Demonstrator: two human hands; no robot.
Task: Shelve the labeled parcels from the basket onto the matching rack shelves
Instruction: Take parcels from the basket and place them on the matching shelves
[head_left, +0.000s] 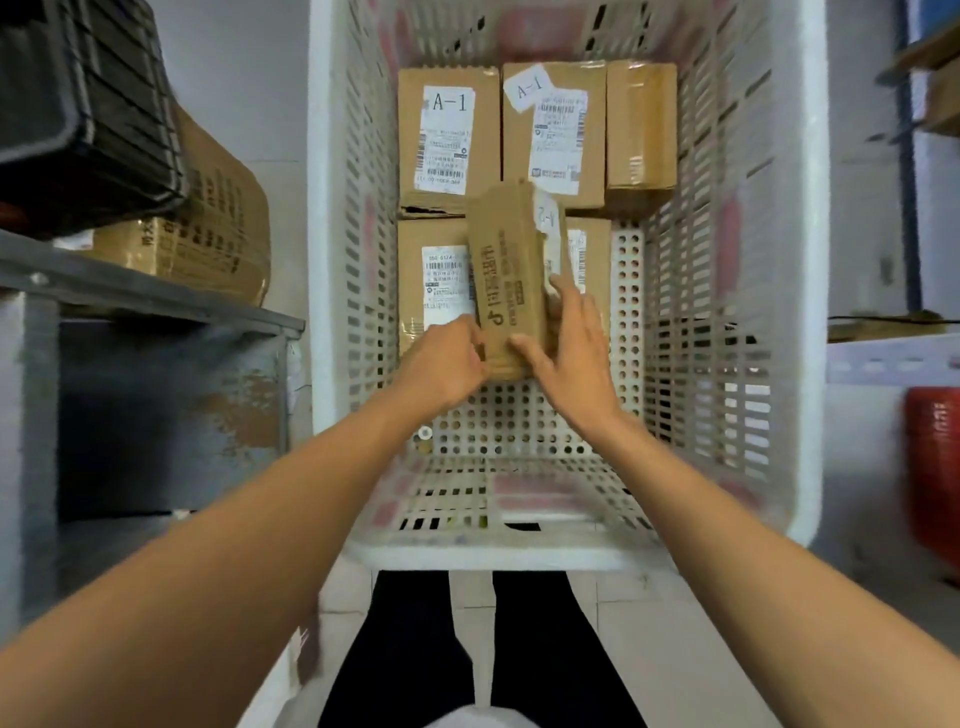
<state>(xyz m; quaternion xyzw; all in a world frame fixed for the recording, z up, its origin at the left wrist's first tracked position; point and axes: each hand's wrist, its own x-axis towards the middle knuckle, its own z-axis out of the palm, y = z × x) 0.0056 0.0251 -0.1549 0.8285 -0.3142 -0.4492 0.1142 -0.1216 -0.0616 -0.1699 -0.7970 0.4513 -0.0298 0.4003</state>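
Parcel (511, 280) is tilted on edge mid-basket (571, 556), over the A-1 parcels (449, 135). Left hand (441, 364) and right hand (571, 353) fingers grip its near end. Side label looks like A-2 but is blurred: confirm it, then lift straight up clear of the walls.

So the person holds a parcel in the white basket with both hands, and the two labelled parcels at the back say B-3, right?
Not quite. In the head view the back left parcel and the back middle parcel say A-1, not B-3. The rest holds: left hand and right hand hold a tilted parcel in the white basket.
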